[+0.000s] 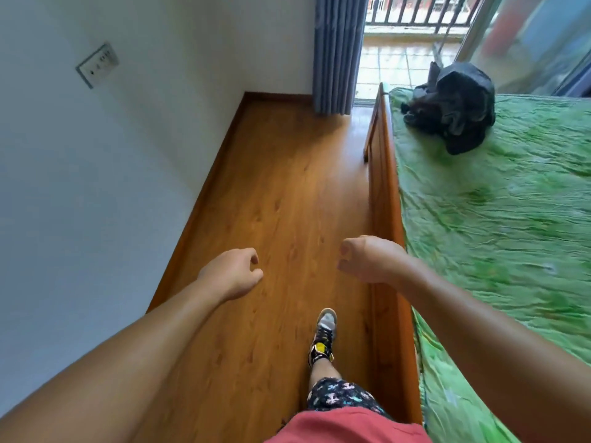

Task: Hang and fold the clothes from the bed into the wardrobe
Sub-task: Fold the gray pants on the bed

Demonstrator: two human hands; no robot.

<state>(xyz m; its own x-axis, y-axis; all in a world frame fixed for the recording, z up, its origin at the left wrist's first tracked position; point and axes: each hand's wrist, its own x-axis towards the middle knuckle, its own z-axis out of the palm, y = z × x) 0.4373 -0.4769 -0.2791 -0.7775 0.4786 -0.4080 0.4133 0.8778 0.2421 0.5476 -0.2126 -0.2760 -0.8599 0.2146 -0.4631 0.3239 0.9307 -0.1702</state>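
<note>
A crumpled heap of dark grey and black clothes [454,107] lies at the far end of the bed [499,225], which has a green sheet and a wooden side rail. My left hand [233,273] hovers over the wooden floor, fingers loosely curled, holding nothing. My right hand [371,260] hangs over the bed's side rail, fingers curled in, also holding nothing. Both hands are well short of the clothes heap. The wardrobe is not in view.
A narrow strip of wooden floor [275,193] runs between the white wall [96,155] and the bed rail [383,199]. A blue-grey curtain [335,52] hangs ahead beside an open balcony door [399,59]. My foot in a patterned shoe [323,337] is on the floor.
</note>
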